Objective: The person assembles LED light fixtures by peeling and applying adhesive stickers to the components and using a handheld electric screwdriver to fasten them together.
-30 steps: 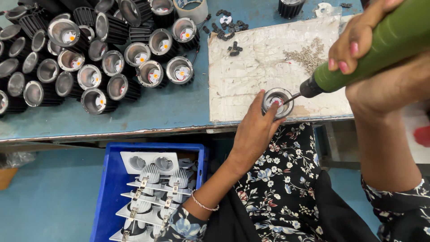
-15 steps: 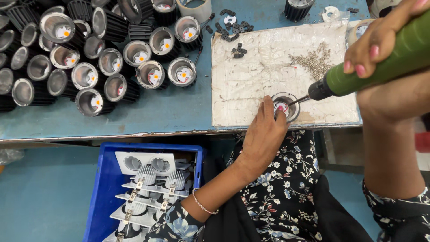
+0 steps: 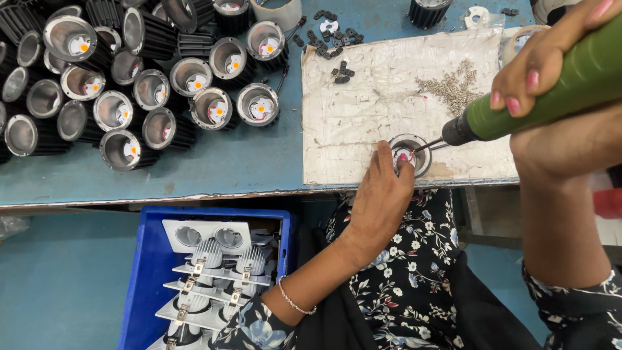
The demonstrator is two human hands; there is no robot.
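At the front edge of the blue table (image 3: 214, 162), on a scuffed whitish mat (image 3: 376, 110), sits the lamp housing (image 3: 411, 154) being worked on. It's a small round cup, shiny metal rim, open side up, with a pale disc and a bit of red showing at the bottom. The rest of the inside is hard to make out because fingers cover part of it.

The left hand (image 3: 379, 201) comes up from below the table edge and is curled onto the near side of the housing, fingertips over the rim and pressing inside, so it's gripping the cup in place. The right hand (image 3: 551, 58) is wrapped tight around a green driver (image 3: 551, 97), which is tilted down to the left; its thin bit reaches into the cup from the right side.

Just behind the housing on the mat there's a loose pile of small screws (image 3: 453, 87). A few black clips (image 3: 330, 35) lie near the mat's top left corner. Well off to the left a whole crowd of similar housings (image 3: 149, 91) with black finned bodies stands open side up, most with a white disc and an orange dot inside. Under the table, a blue crate (image 3: 146, 272) holds stacked silvery fixtures (image 3: 214, 272).
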